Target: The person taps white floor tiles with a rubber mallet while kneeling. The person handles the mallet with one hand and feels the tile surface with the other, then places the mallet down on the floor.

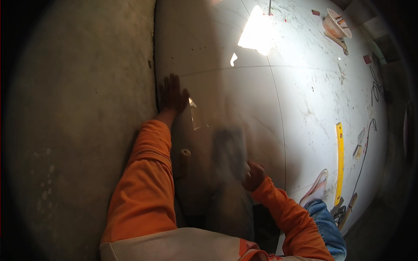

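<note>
My left hand (pixel 174 94) lies flat with its fingers spread on the large pale floor tiles (pixel 248 93), close against the wall. On the right, my right hand (pixel 254 176) is closed at the edge of a dark grey, block-shaped tool (pixel 229 150). Motion smears this tool, so its exact kind is unclear; it appears over the tile in front of my knee. Between my left forearm and the grey tool, a cylindrical wooden handle (pixel 185 163) shows its round end, its lower part in shadow.
A rough concrete wall (pixel 87 95) runs along the left. To the right lie a yellow spirit level (pixel 339 163), a trowel (pixel 359 143) and a thin dark cable (pixel 374 87). A dirty bucket (pixel 334 26) stands far right. Bright light reflects off the tiles.
</note>
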`<state>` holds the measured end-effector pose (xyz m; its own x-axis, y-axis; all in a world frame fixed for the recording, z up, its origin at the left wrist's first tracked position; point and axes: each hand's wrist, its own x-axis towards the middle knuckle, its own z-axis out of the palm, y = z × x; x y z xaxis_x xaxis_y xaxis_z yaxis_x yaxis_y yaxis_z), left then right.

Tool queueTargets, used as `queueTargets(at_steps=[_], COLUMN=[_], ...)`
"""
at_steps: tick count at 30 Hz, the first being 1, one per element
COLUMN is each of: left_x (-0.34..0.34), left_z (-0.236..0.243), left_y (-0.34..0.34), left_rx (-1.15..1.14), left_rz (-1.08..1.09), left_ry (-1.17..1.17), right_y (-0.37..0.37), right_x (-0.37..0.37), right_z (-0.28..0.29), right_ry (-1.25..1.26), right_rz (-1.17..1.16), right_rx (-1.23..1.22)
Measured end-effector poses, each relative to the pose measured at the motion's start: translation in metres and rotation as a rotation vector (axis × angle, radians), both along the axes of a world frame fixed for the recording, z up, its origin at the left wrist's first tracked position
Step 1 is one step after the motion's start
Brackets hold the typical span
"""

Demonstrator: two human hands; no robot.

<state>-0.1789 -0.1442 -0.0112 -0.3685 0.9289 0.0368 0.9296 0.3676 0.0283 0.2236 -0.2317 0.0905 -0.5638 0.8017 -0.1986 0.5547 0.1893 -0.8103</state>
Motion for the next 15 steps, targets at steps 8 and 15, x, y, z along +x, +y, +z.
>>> queueTargets(at_steps=[8,15], left_x=[0.007,0.001], left_z=[-0.001,-0.002], left_y=[-0.01,-0.004], left_rx=[0.077,0.013], left_rz=[-0.007,-0.022], left_ry=[0.025,0.012], right_y=[0.008,-0.005], right_x=[0.003,0.011], right_z=[-0.007,-0.011], right_ry=[-0.125,-0.148], right_rz=[-0.112,-0.061], right_rx=[-0.042,-0.085])
